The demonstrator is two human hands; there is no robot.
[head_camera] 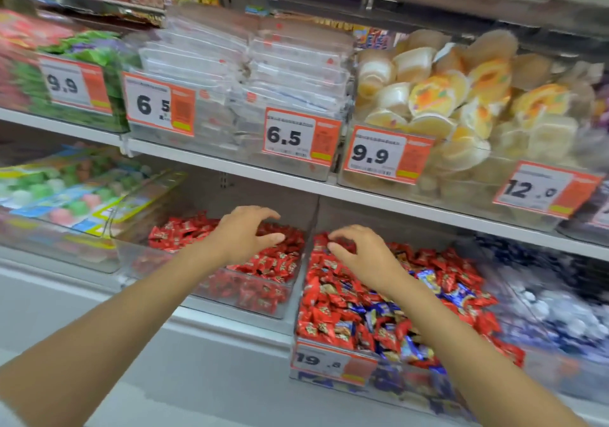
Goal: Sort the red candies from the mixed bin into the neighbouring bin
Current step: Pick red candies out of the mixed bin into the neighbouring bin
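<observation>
White shop shelving (230, 167) fills the view, with clear bins on two tiers. On the lower tier the mixed bin (395, 385) sits at 5 o'clock, its red candies (324, 295) heaped among blue ones. The neighbouring bin (131, 258), just beside it at 7 o'clock, holds only red. Two bare hands reach in. The left hand (245, 234) hovers over the neighbouring bin, fingers wide and loosely bent, nothing seen in it. The right hand (362, 255) is at the mixed bin's far left corner, fingers narrowed over red wrappers; whether it grips one cannot be told. Six orange price tags (288, 136): 9.9 twice, 6.5 twice and 12.0 run from 10 to 3 o'clock. The 19.8 tag (333, 362) is on the mixed bin.
</observation>
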